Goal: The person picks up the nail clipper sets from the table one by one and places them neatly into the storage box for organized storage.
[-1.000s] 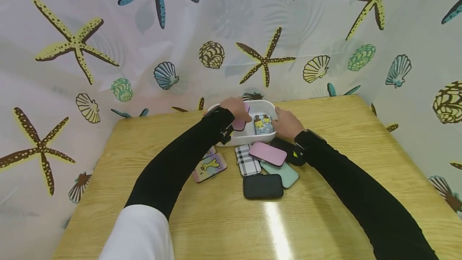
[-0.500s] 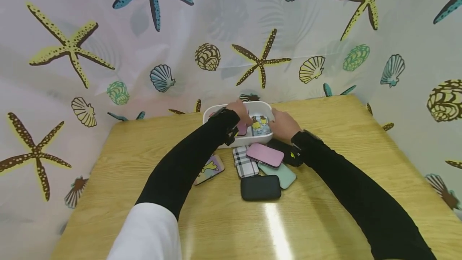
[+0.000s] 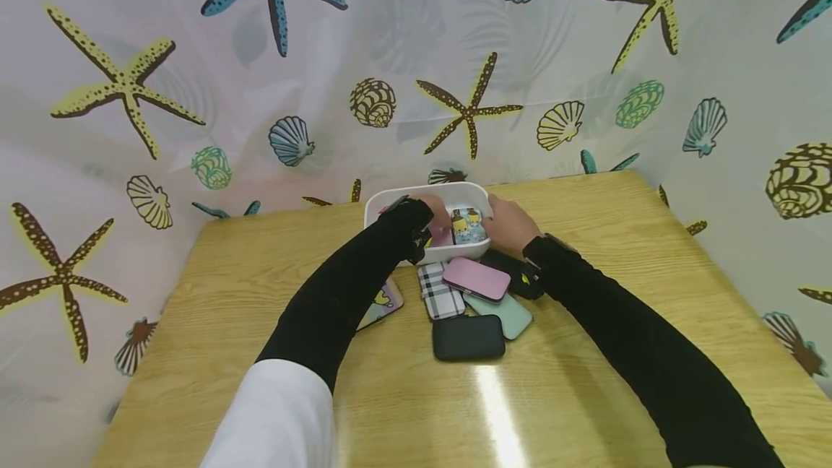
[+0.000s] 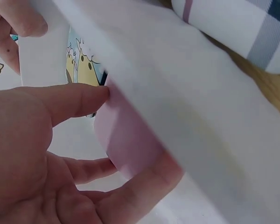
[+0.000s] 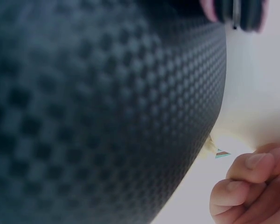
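Inside a white bin (image 3: 455, 253) at the back of the table, my left hand (image 3: 441, 214) pinches a flat pink case (image 4: 126, 135) between thumb and fingers. The case lies low against the bin's wall, partly hidden. Beside it is a pale blue case with yellow giraffe-like figures (image 3: 468, 228). My right hand (image 3: 512, 226) grips the bin's right rim with curled fingers. Close to the right wrist camera, a dark case with a checkered texture (image 5: 130, 112) fills much of the view.
In front of the bin lie a plaid case (image 3: 442, 295), a second pink case (image 3: 477, 279), a mint case (image 3: 510, 316), a black case (image 3: 469, 338) and a dark case (image 3: 513, 273). A giraffe-printed case (image 3: 383, 305) is partly behind the left sleeve. A patterned curtain (image 3: 312, 85) hangs behind.
My left hand has moved deeper into the bin, and the pink case has gone lower with it. The left forearm covers more of the giraffe-printed case. My right hand stays on the rim.
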Action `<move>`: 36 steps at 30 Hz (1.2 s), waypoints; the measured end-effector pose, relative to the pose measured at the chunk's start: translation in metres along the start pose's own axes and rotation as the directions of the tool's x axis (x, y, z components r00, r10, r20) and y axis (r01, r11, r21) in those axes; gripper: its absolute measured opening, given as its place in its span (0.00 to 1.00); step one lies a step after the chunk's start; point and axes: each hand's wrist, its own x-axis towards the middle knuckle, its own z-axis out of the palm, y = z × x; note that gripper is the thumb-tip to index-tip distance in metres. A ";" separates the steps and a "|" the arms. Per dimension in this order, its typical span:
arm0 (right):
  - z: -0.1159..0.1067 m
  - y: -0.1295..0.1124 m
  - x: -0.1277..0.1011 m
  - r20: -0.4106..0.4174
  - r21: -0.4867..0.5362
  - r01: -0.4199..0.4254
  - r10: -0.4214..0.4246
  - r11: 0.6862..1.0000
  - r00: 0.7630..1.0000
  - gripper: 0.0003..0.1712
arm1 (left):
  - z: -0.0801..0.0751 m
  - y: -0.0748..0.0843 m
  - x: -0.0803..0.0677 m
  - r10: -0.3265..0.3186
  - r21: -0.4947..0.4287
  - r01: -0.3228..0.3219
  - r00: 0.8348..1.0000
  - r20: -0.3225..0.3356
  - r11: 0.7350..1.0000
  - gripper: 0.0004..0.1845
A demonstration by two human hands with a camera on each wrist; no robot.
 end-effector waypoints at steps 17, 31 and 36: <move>-0.002 -0.005 -0.002 0.011 0.006 -0.034 0.034 0.999 0.999 0.33 | 0.004 -0.007 0.007 0.109 0.158 -0.113 0.993 0.034 0.981 0.11; -0.002 -0.008 -0.003 -0.002 -0.019 -0.024 0.024 1.000 1.000 0.33 | 0.006 -0.011 -0.003 0.110 0.135 -0.104 0.993 -0.040 0.985 0.14; -0.003 -0.008 -0.004 0.009 -0.003 -0.024 0.024 1.000 1.000 0.32 | 0.006 -0.015 -0.037 0.201 0.204 -0.163 0.962 -0.186 0.965 0.15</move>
